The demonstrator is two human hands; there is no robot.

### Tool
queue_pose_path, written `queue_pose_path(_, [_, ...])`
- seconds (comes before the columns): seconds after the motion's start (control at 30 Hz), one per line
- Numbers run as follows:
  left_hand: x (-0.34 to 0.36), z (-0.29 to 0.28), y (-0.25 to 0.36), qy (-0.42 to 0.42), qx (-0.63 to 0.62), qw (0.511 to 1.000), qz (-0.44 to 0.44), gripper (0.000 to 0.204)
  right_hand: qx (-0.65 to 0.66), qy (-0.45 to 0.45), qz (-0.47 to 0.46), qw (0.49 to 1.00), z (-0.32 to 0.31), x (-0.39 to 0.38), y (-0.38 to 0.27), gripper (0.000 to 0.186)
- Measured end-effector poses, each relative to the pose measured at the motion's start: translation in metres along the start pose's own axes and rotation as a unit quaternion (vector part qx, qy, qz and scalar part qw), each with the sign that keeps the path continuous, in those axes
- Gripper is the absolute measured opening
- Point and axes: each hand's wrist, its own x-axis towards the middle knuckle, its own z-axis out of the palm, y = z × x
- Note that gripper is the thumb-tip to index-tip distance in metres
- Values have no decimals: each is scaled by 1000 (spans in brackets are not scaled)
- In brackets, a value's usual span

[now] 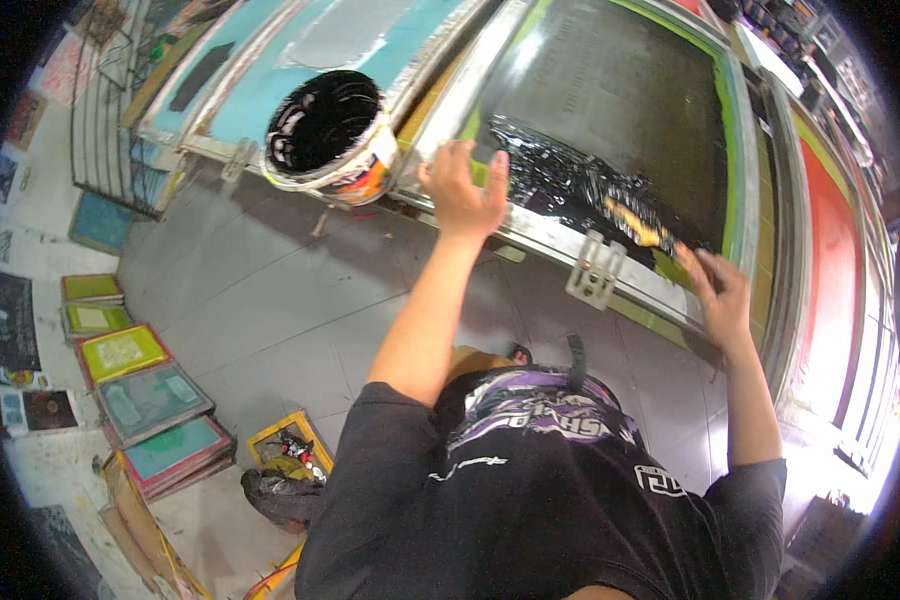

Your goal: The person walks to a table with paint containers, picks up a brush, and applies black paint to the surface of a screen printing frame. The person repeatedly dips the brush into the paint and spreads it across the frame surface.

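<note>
A framed printing screen [625, 75] lies in front of me, its dark mesh bordered in green. Glossy black ink [560, 180] is spread thickly along its near side. In that ink lies a long tan-and-black tool [632, 222], smeared so much that I cannot make out its exact kind. My left hand [467, 195] is open at the frame's near-left corner, thumb apart from the fingers. Near the tool's right end, over the near frame edge, my right hand [718, 292] is open with its fingers stretched out. Whether its fingertips touch the tool is unclear.
An ink-smeared bucket [375, 165] stands left of the screen, beside a light-blue screen [255, 90]. A metal hinge clamp [597, 270] juts from the near frame edge. A red screen [830, 270] lies at right. Small frames [155, 400] line the left floor.
</note>
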Motion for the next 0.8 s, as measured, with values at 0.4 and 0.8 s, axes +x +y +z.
queue_pose_path(0.4, [0,-1,-3,-9,14,1000,9,38,22,37,-42,998,3,1,-13,29])
queue_pose_path(0.8, [0,-1,-5,-27,24,999,-2,37,207,90,-5,974,-36,23,-14,32])
